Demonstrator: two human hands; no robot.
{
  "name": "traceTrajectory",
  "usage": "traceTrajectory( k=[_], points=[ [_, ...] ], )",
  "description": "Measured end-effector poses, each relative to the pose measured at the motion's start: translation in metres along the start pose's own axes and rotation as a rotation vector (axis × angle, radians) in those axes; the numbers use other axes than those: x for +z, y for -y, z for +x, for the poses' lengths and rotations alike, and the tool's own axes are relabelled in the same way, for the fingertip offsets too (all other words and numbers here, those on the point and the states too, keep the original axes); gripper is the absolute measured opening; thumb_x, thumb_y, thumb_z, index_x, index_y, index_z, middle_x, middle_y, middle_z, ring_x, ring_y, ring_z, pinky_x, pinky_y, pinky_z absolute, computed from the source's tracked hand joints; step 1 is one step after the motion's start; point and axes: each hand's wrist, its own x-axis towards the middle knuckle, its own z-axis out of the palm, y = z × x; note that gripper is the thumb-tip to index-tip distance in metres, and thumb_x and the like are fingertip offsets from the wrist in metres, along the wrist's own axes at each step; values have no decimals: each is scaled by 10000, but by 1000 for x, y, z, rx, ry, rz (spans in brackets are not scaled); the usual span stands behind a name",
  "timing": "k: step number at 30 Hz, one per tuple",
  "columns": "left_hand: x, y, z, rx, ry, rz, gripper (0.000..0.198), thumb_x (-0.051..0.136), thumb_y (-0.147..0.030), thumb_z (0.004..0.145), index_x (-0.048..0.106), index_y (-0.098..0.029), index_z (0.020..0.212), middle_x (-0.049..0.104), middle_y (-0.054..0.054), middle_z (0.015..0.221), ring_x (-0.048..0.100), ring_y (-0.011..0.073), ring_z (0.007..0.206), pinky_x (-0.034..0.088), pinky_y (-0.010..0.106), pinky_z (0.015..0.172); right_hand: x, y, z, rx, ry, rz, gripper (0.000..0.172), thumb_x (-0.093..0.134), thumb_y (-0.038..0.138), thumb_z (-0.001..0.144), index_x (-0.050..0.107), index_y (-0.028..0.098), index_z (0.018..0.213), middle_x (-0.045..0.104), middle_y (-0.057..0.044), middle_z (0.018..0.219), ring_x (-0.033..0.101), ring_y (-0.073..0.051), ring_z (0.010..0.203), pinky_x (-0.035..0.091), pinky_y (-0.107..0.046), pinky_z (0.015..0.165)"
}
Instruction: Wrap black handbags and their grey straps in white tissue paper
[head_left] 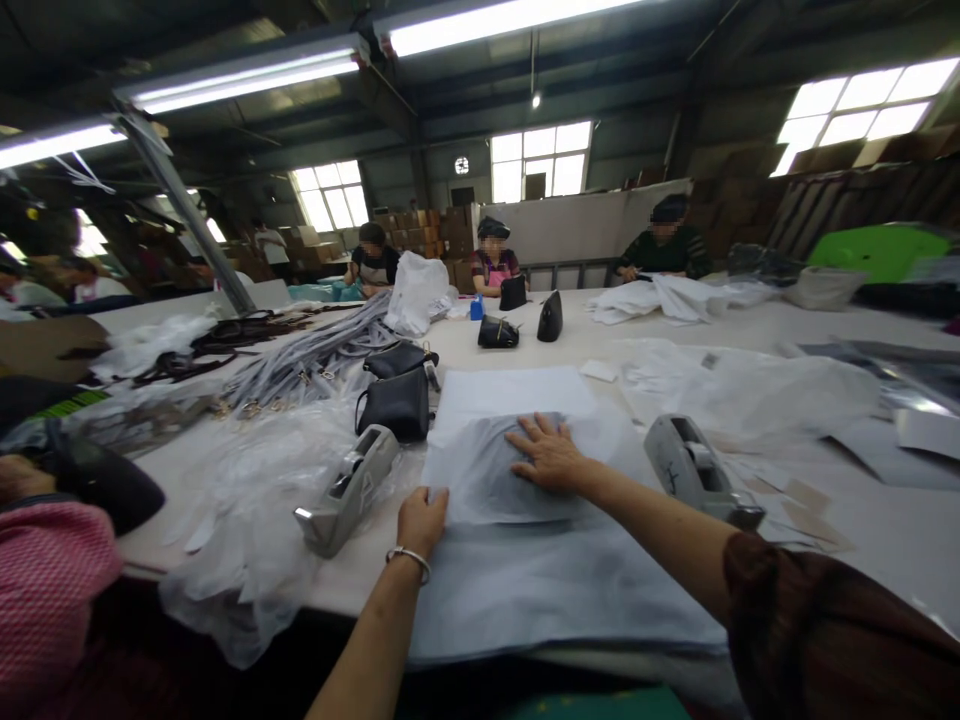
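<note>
My right hand (551,458) lies flat with its fingers spread on a dark, rounded item (491,465) covered by a thin translucent wrap. Beneath this bundle is a stack of white tissue paper (517,590), which reaches the table's front edge. At the bundle's left lower side, my left hand (422,520) has its fingers curled on the edge of the tissue paper; the fingertips are partly hidden. One grey tape dispenser (349,490) stands left of my left hand, and another tape dispenser (697,470) stands right of my right forearm.
Black handbags (394,405) lie beyond the left dispenser, near grey straps (322,350) and clear plastic bags (255,500). Small black pouches (499,332) stand farther back. White wrapping (742,390) covers the right side. A co-worker's pink sleeve (56,570) is at left; several people sit across the table.
</note>
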Motion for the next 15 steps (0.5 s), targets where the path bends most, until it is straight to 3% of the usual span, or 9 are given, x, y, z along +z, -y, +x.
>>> traceTrajectory(
  k=[4,7,11,15],
  points=[
    [-1,12,-4,28,19,44,323,492,-409,913,666,-158,808,700,88,832,648,223,814,445,298,729,22,-10,-15,43,14,0,723,387,707,933,254,376,1562,76,-74,1664,25,-426,1497,135,-725,1098],
    [-10,14,9,21,68,64,382,501,-473,905,691,-149,835,720,106,852,671,248,845,471,312,761,27,-9,-21,48,11,14,710,389,702,932,264,390,1557,69,-67,1665,10,-419,1499,127,-714,1105],
    [-23,0,59,-14,73,74,553,425,-600,920,710,-129,967,730,148,1060,665,279,1045,483,318,866,24,-6,-18,55,8,41,691,421,677,929,297,392,1546,87,-71,1664,12,-419,1499,113,-716,1105],
    [-31,-33,106,-3,86,101,582,411,-609,921,728,-121,906,748,149,1012,678,297,1051,501,321,874,18,-6,-19,67,12,99,713,474,672,904,313,390,1540,99,-79,1661,16,-426,1497,89,-720,1107]
  ],
)
